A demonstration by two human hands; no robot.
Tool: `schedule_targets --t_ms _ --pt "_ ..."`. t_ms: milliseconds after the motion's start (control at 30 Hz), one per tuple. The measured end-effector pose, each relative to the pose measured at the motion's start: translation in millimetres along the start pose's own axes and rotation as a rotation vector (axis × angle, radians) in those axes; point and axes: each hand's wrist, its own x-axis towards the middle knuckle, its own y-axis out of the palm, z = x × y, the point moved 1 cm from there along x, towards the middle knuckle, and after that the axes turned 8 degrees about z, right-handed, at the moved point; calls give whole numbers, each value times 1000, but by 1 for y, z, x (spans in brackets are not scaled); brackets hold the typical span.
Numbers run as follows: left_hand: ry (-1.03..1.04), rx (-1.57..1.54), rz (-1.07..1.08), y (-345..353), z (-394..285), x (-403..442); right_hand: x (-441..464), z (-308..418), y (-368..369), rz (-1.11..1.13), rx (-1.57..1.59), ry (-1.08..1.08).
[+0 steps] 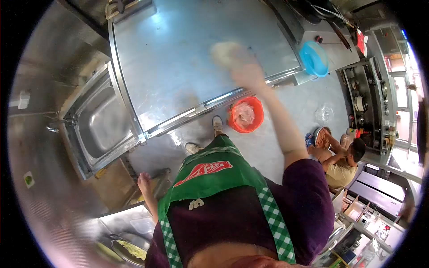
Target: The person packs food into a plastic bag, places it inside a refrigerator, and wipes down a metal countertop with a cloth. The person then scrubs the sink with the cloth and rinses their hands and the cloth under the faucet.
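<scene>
My right hand (248, 73) is stretched far out over the steel worktop (178, 58), blurred by motion. Under its fingers is a pale, whitish cloth (225, 54), pressed against the metal surface. My left hand (144, 182) hangs low at my side, away from the worktop, with nothing visible in it. Its fingers are too small and foreshortened to make out clearly. Below the worktop's front edge, an orange-red bucket (261, 117) with a pale plastic bag or liner inside stands on the floor.
A steel sink (100, 120) adjoins the worktop on the left. At the right end is a blue plastic basin (314, 59). A co-worker (342, 167) squats on the floor at right, hands in a metal bowl (321, 137). Behind me on the left sits a bowl of chopped greens (132, 250).
</scene>
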Motion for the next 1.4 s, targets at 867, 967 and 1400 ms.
schedule_targets --t_ms 867,967,1400 --pt "-223 104 -311 5 68 -105 63 291 163 78 230 -147" --pt "-265 167 -248 5 60 -93 68 296 144 280 754 -18" --pt "-94 119 20 20 42 -25 52 -15 -69 -98 1634 356"
